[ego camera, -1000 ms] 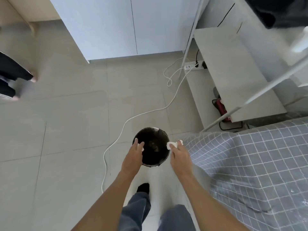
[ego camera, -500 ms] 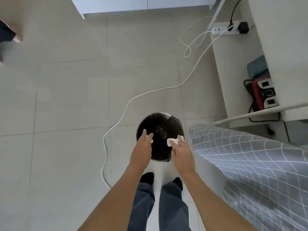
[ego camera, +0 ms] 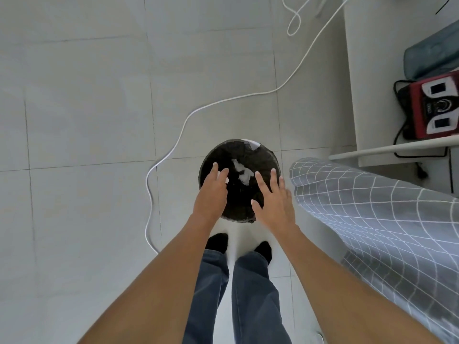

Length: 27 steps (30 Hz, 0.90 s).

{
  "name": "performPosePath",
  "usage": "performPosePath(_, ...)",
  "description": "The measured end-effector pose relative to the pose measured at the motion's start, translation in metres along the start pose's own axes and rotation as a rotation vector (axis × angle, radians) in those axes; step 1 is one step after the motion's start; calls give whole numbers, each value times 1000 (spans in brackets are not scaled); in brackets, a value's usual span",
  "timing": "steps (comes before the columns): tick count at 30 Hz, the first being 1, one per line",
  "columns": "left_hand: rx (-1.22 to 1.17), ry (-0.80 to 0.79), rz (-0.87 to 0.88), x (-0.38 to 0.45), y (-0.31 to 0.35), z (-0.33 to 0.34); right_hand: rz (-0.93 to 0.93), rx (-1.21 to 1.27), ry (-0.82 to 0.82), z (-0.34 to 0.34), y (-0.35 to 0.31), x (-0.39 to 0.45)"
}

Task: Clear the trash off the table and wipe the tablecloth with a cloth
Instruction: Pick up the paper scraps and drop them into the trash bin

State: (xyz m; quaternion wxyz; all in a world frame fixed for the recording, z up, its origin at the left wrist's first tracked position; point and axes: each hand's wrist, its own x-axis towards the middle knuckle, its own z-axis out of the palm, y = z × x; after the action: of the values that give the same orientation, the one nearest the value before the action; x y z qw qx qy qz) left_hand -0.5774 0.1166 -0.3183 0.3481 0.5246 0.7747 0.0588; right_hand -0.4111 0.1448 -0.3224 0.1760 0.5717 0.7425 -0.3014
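A round trash bin (ego camera: 216,155) lined with a black bag stands on the floor just in front of my feet. Crumpled white paper (ego camera: 242,173) lies inside it. My left hand (ego camera: 211,194) hovers over the bin's left side, fingers extended, with a small white paper scrap (ego camera: 226,180) pinched under the fingertips. My right hand (ego camera: 273,199) is over the bin's right side, open, with its fingers spread and nothing in it. The grey tablecloth (ego camera: 372,219) with a white grid hangs over the table corner, right of the bin.
A white cable (ego camera: 173,145) snakes over the tiled floor left of the bin. At the right, a low white shelf (ego camera: 367,95) holds a red device (ego camera: 434,105) and a grey-blue item (ego camera: 432,55). My feet in black socks (ego camera: 217,242) stand behind the bin.
My right hand has opened, and the white paper it held now lies in the bin. My view has tilted further down.
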Motion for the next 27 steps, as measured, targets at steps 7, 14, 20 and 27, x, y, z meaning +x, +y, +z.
performPosePath(7, -48, -49, 58, 1, 12, -1, 32, 21, 13, 1, 8, -8)
performPosePath(14, 176, -129, -22, -12, 2, -2, 35, 13, 44, -5, 1, -25)
performPosePath(20, 224, -129, -19, -35, 6, -29, 61, 13, 76, -29, -12, -50)
performPosePath(27, 251, -91, 32, -71, 28, -83, 83, 32, 156, -74, -35, -90)
